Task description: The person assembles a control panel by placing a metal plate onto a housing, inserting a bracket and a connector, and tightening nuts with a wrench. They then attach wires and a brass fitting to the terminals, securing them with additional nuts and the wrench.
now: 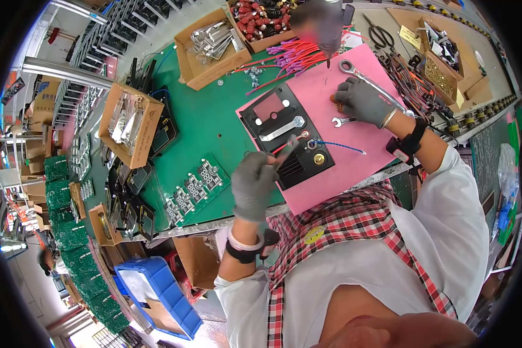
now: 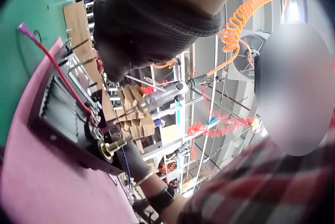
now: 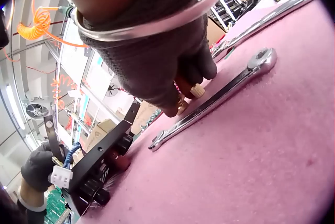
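Observation:
My gloved left hand (image 1: 254, 184) pinches a flat metal strip (image 3: 51, 136) with a hole near its end, held over the black panel (image 1: 325, 152). Another silver strip (image 1: 281, 129) lies across that panel, beside a brass stud (image 1: 319, 158) and a blue twisted wire (image 1: 345, 146). A red wire (image 2: 57, 70) with a purple end rises from the panel in the left wrist view. The gloved right hand (image 1: 362, 101) grips reddish terminal posts with knurled brass ends (image 3: 197, 90), partly hidden by its fingers. Just below them a combination wrench (image 3: 220, 96) lies on the pink mat.
The pink mat (image 1: 365, 69) covers part of the green table. A larger ratchet wrench (image 1: 371, 81) lies beyond the right hand. A power screwdriver (image 1: 329, 40) hangs above. Cartons of metal strips (image 1: 182, 66) and red terminals stand behind; circuit boards (image 1: 194, 182) lie at left.

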Demonstrator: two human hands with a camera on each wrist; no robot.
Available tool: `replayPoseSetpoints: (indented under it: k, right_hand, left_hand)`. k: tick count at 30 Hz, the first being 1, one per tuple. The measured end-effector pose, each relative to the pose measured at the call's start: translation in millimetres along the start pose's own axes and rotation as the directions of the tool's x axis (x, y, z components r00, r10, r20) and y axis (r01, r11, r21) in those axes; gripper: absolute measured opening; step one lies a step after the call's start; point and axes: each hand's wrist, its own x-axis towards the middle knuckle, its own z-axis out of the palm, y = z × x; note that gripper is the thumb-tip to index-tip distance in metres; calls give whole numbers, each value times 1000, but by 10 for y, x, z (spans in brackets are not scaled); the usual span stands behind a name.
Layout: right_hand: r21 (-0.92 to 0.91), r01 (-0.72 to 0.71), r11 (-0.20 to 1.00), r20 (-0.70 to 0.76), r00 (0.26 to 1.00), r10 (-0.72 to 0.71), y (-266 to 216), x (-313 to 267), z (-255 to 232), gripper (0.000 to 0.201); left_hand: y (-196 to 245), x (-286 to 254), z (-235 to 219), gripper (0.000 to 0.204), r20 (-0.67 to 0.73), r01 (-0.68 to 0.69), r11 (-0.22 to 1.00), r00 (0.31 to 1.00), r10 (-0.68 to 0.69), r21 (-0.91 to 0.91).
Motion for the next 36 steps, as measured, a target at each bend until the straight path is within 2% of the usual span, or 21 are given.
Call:
replayPoseSetpoints:
  k: [1,2,4,5,7,10,13,16,20,22,25,31,34,36]
  right_hand:
    - [-10,2,1000,22,1000,-2,-7,7,-27,21]
    - [-3,-1,1000,33,999,1,-12,10,-46,20]
    - [11,-10,1000,49,999,10,-21,18,-77,20]
    - [24,-18,1000,13,1000,18,-29,19,-84,20]
    - [51,-31,998,-61,998,34,-50,32,-92,19]
    - [261,69,963,-139,990,-33,-252,-45,-350,19]
    - [382,244,891,-220,961,-168,-583,-187,-436,20]
    - [417,343,842,-149,939,-308,-886,-269,-528,22]
    - [383,332,862,-88,942,-324,-1000,-273,-458,22]
    - [336,339,879,-78,940,-332,-1014,-262,-427,23]
    - [245,348,905,-4,934,-358,-1061,-252,-367,24]
    - [-15,339,941,30,940,-339,-1119,-244,-245,22]
    - [33,329,944,-8,944,-329,-1091,-288,-360,24]
    - [33,231,972,-95,969,-228,-818,-256,-418,25]
  left_hand:
    - [-12,-31,65,10,4,-48,996,999,48,77]
    - [-30,-59,112,9,-8,-150,971,988,154,184]
    - [-51,-116,181,10,5,-336,856,932,364,393]
    - [-4,-161,206,11,3,-277,879,954,299,388]
    - [-23,-184,238,10,8,-277,857,953,304,435]
    - [-74,-199,260,9,33,-290,829,949,313,478]
    - [-89,-214,286,9,52,-297,802,947,318,518]
    - [-96,-204,313,7,53,-287,759,947,317,584]
    - [-124,-218,362,5,63,-282,682,943,327,675]
    - [-217,-220,411,6,69,-316,644,923,379,696]
    - [-319,-209,481,8,74,-337,600,905,419,725]
    - [-388,-203,513,9,79,-355,589,894,441,726]
    - [-384,-218,505,8,81,-356,595,895,438,720]
    - [-389,-218,507,7,81,-362,605,894,440,709]
